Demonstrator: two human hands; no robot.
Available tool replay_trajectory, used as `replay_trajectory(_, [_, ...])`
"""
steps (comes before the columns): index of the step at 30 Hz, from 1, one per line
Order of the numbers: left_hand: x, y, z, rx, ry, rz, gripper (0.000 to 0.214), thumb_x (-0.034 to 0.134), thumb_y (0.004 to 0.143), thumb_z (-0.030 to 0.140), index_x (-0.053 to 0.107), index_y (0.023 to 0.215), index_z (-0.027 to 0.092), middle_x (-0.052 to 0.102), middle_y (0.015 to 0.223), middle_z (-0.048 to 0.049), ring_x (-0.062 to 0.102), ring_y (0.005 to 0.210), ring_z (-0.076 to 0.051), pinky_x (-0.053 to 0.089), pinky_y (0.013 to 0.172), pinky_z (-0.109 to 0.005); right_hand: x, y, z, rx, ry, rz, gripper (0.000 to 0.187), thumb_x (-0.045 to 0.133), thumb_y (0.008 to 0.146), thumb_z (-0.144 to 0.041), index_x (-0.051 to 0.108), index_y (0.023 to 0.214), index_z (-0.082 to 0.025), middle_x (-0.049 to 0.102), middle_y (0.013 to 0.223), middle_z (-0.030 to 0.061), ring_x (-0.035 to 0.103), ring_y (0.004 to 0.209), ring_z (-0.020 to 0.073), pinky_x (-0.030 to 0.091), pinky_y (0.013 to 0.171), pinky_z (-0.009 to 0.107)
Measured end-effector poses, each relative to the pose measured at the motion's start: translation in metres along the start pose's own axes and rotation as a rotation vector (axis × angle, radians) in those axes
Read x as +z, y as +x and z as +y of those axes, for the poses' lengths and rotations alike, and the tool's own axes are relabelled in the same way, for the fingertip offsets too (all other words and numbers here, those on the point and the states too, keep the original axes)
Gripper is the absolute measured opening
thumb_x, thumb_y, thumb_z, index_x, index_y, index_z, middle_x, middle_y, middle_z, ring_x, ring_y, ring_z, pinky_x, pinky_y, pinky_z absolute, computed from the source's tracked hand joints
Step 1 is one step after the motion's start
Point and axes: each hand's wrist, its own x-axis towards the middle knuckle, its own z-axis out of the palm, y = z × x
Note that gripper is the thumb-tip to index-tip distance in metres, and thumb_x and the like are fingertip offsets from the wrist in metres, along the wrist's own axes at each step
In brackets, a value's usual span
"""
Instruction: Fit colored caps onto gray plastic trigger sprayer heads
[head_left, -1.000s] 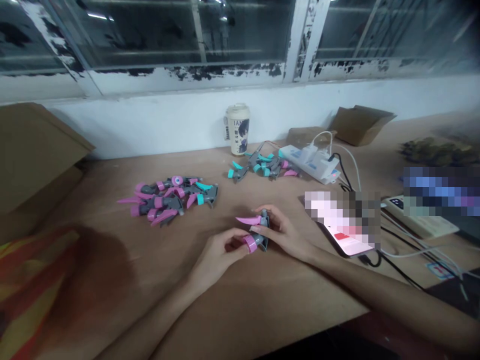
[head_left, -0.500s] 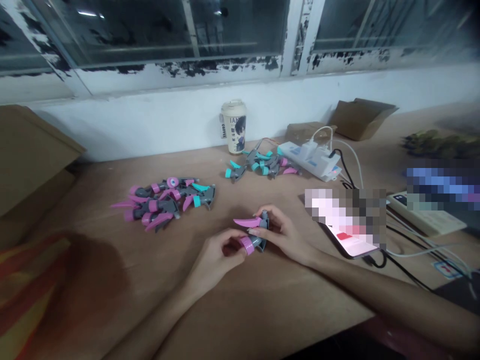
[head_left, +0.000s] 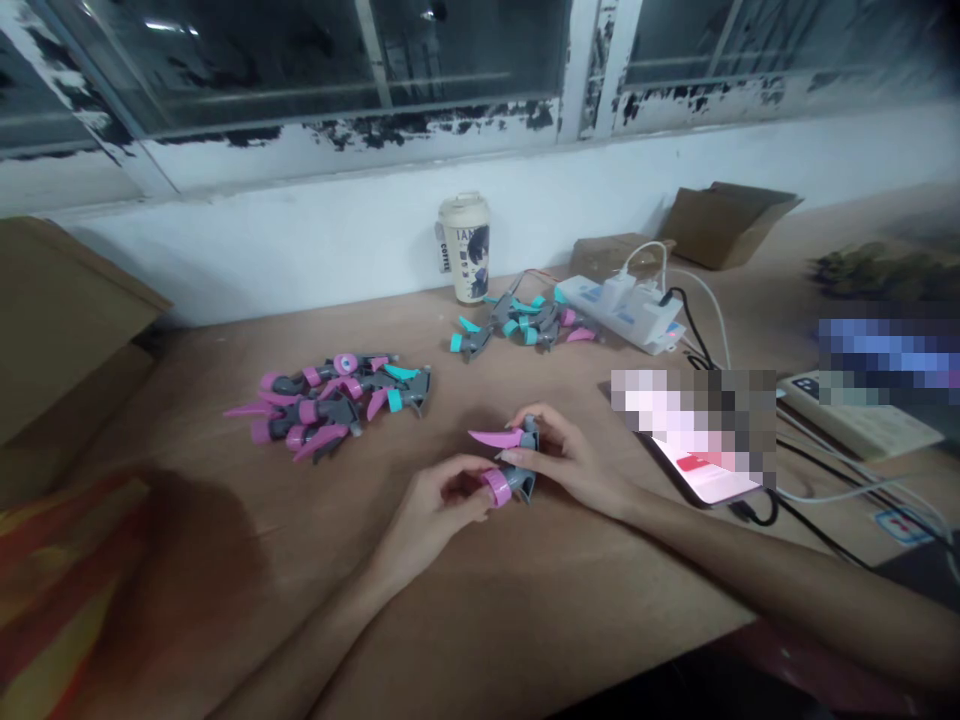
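A grey spray trigger head (head_left: 517, 482) with a pink lever and pink collar is held between both hands, low over the table. My left hand (head_left: 442, 500) pinches the pink collar between thumb and fingers. Around the grey body my right hand (head_left: 566, 458) is closed, its thumb near the base of the lever, which points left. To the left lies a pile of mostly pink-and-grey spray trigger heads (head_left: 319, 408), with a turquoise one on its right side. Farther back is a second, mostly turquoise group of trigger heads (head_left: 525, 322).
A coffee cup (head_left: 466, 250) stands against the wall. A white power strip (head_left: 619, 312) with plugs and cables sits at the back right, before cardboard boxes (head_left: 724, 225). A lit phone (head_left: 712, 478) lies right of my hands. Another cardboard box (head_left: 67, 310) is at left.
Both hands keep their hold on the pink-and-grey trigger head, with the fingers barely shifted. The view has tilted slightly.
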Motion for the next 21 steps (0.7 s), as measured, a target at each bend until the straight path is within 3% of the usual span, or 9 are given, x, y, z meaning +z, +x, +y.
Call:
replay_trajectory(5, [-0.003, 0.003, 0.003, -0.068, -0.071, -0.028, 0.025, 0.064, 0.073, 0.028, 0.064, 0.096, 0.019, 0.063, 0.088, -0.0026, 0.059, 0.074, -0.015, 0.05, 0.063, -0.026, 0.001, -0.003, -0.001, -0.063, -0.018, 0.029, 0.025, 0.066, 0.075, -0.033, 0.051, 0.093, -0.024, 0.053, 0.083, -0.0021, 0.053, 0.075, 0.0121, 0.045, 0.066, 0.025])
replay_trajectory(10, [-0.006, 0.002, 0.003, -0.093, -0.155, -0.112, 0.035, 0.062, 0.077, 0.03, 0.061, 0.112, 0.023, 0.063, 0.105, -0.006, 0.061, 0.085, -0.018, 0.052, 0.066, -0.028, 0.004, -0.009, -0.002, -0.14, -0.081, 0.064, 0.024, 0.065, 0.077, -0.034, 0.052, 0.095, -0.025, 0.055, 0.084, -0.0009, 0.053, 0.074, 0.0127, 0.045, 0.065, 0.026])
replay_trajectory(21, [-0.004, 0.0, -0.004, -0.111, -0.361, -0.112, 0.036, 0.062, 0.076, 0.024, 0.064, 0.112, 0.02, 0.067, 0.102, -0.0083, 0.061, 0.092, -0.021, 0.048, 0.074, -0.029, 0.007, -0.01, 0.0, -0.127, -0.017, 0.067, 0.025, 0.067, 0.075, -0.032, 0.052, 0.094, -0.024, 0.056, 0.084, -0.0009, 0.054, 0.075, 0.0125, 0.046, 0.064, 0.025])
